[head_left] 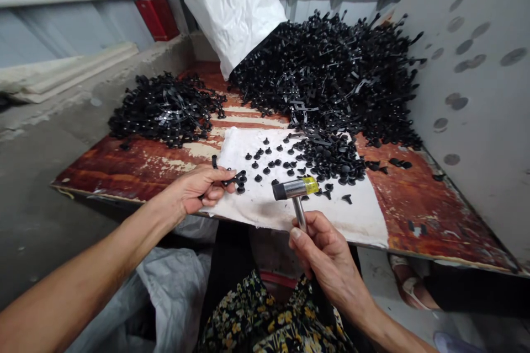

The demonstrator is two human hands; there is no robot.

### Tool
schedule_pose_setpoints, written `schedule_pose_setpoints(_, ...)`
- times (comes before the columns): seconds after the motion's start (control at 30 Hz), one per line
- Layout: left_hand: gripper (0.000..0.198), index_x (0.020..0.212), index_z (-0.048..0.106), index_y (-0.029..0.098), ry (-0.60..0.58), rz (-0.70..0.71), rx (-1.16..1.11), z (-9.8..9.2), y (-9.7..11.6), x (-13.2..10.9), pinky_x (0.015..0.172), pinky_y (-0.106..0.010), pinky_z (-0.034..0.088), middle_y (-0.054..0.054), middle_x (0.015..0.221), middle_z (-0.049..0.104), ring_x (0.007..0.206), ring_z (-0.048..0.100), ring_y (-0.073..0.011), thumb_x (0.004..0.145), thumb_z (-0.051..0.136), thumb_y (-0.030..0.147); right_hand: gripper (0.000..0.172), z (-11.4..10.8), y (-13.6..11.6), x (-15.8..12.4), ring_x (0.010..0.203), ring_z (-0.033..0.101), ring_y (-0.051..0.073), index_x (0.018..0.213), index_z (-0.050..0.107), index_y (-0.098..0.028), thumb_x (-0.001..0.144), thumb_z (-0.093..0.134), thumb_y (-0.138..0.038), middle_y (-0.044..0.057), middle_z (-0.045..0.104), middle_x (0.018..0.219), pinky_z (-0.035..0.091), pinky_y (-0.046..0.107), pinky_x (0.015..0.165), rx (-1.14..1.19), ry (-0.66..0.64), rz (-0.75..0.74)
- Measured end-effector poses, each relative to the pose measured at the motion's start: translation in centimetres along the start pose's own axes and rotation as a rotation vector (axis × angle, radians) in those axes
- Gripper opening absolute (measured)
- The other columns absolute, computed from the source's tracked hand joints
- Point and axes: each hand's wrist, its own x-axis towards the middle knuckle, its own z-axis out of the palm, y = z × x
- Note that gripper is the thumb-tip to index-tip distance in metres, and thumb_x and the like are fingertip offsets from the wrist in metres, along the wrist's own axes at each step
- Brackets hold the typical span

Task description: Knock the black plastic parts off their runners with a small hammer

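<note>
My left hand [202, 186] is closed on a black plastic strip of joined pieces [232, 180], holding it flat on a white cloth [364, 215]. My right hand [327, 256] grips the metal handle of a small hammer [295, 190] with a black face and a yellow face. The hammer head hovers just right of the strip, over the cloth. Several loose black plastic caps [327, 160] lie scattered and heaped on the cloth beyond the hammer.
A worn red wooden board [414, 198] carries the cloth. A large pile of black strips [331, 71] spills from a white sack [232, 5] at the back; a smaller pile [165, 110] lies at left. A grey panel [476, 94] leans at right. Another person's foot [408, 284] shows below.
</note>
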Motion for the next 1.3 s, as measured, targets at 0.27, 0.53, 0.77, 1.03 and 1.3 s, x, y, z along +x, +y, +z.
schedule_pose_setpoints(0.27, 0.033, 0.053, 0.054, 0.009, 0.021, 0.026, 0.052, 0.4, 0.3, 0.0, 0.025, -0.011, 0.015, -0.003, 0.048, 0.057, 0.025, 0.028, -0.0008, 0.086, 0.053, 0.006, 0.025, -1.1, -1.8, 0.0, 0.052, 0.048, 0.009, 0.113, 0.057, -0.019, 0.097, 0.044, -0.032, -0.001, 0.059, 0.073, 0.042, 0.021, 0.049, -0.346, -0.026, -0.126)
schedule_pose_setpoints(0.53, 0.034, 0.052, 0.055, 0.010, 0.070, 0.046, 0.115, 0.4, -0.1, -0.3, 0.025, -0.013, 0.015, -0.001, 0.046, 0.055, 0.025, 0.026, -0.0013, 0.086, 0.057, 0.011, 0.053, -1.7, -3.0, 3.5, 0.090, 0.067, 0.019, 0.144, 0.045, -0.016, 0.092, 0.036, -0.009, 0.013, 0.067, 0.111, 0.057, 0.037, 0.084, -0.826, -0.119, -0.600)
schedule_pose_setpoints(0.77, 0.031, 0.056, 0.053, 0.012, 0.069, 0.069, 0.056, 0.9, -0.2, -0.6, 0.025, -0.012, 0.016, -0.002, 0.047, 0.057, 0.025, 0.029, -0.0017, 0.087, 0.055, 0.009, 0.064, -0.2, -4.0, 4.9, 0.074, 0.060, 0.018, 0.150, 0.040, -0.015, 0.087, 0.033, -0.004, 0.009, 0.062, 0.092, 0.056, 0.033, 0.067, -1.103, -0.121, -0.633)
schedule_pose_setpoints(1.03, 0.029, 0.059, 0.056, 0.010, 0.037, 0.018, -0.003, 0.6, -0.4, -0.6, 0.024, -0.011, 0.017, 0.000, 0.047, 0.056, 0.025, 0.030, -0.0014, 0.087, 0.051, 0.009, 0.077, 1.2, -5.0, 5.4, 0.064, 0.052, 0.014, 0.154, 0.033, -0.019, 0.080, 0.042, 0.001, 0.006, 0.057, 0.090, 0.047, 0.026, 0.059, -1.414, -0.300, -0.387)
schedule_pose_setpoints(1.3, 0.030, 0.051, 0.054, 0.010, 0.045, 0.001, 0.002, 0.6, -0.2, -0.7, 0.024, -0.012, 0.017, -0.003, 0.046, 0.055, 0.025, 0.030, -0.0021, 0.081, 0.050, 0.006, 0.071, 0.6, -4.6, 5.6, 0.067, 0.056, 0.016, 0.148, 0.043, -0.021, 0.080, 0.041, -0.002, 0.009, 0.063, 0.095, 0.054, 0.031, 0.066, -1.184, -0.214, -0.488)
